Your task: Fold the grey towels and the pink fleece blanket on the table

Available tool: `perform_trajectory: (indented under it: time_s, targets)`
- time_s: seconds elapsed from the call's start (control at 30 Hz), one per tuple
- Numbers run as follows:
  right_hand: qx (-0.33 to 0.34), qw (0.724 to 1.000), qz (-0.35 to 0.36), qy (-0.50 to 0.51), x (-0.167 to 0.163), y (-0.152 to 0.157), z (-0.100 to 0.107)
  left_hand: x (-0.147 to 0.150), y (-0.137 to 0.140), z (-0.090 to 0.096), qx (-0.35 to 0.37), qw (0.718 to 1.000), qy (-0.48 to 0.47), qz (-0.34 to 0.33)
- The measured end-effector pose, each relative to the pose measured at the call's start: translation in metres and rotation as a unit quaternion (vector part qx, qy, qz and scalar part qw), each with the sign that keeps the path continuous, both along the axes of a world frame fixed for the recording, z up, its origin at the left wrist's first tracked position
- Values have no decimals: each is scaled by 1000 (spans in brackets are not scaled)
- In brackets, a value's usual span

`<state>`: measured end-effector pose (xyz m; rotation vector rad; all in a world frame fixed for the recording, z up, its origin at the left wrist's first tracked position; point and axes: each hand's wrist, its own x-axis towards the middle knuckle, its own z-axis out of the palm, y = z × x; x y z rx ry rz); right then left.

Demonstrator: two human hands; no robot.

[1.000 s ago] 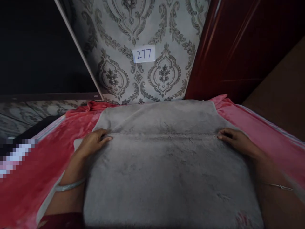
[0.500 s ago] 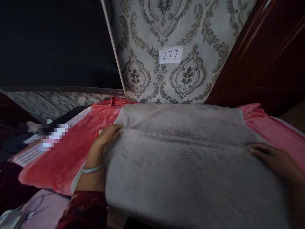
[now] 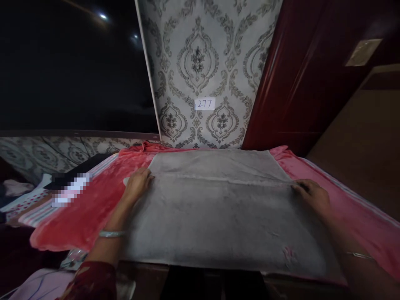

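A grey towel-like cloth [image 3: 212, 221] with a small pink mark near its lower right corner lies spread over a red-pink plush blanket [image 3: 103, 200]. A straight raised crease runs across the cloth from one of my hands to the other. At the crease's left end, my left hand [image 3: 138, 185], with a bracelet on the wrist, is closed on the cloth's edge. My right hand [image 3: 313, 196] pinches the opposite edge at about the same height. Part of each side edge is hidden under my fingers and forearms.
Behind the blanket stands a patterned wall with a paper label reading 277 [image 3: 205, 103]. A large dark screen [image 3: 75, 71] is at the left, a dark red panel [image 3: 290, 75] at the right. A lilac cloth [image 3: 40, 285] lies at lower left.
The view has tilted up and drawn back. The crease between my hands looks straighter and sharper, and the near part of the cloth now shows its pink mark. Both hands keep their hold.
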<state>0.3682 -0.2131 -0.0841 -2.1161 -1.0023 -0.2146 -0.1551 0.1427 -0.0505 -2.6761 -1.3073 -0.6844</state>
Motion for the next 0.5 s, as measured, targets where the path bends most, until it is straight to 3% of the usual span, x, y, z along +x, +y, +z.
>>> perform_trajectory:
  time_s: [0.1,0.23,0.43,0.5]
  targets:
    - [11,999,-33,-7,-12,-24,20,-15,-23,23,24,999,-27,4]
    - [8,995,-81,-50,-33,-55,51,-30,-63,67,72,997,16,18]
    - [83,972,-155,-156,-58,-100,117,-52,-104,131,183,978,12,96]
    - [72,968,-158,-180,-52,-112,137,-57,-113,151,212,972,-16,96]
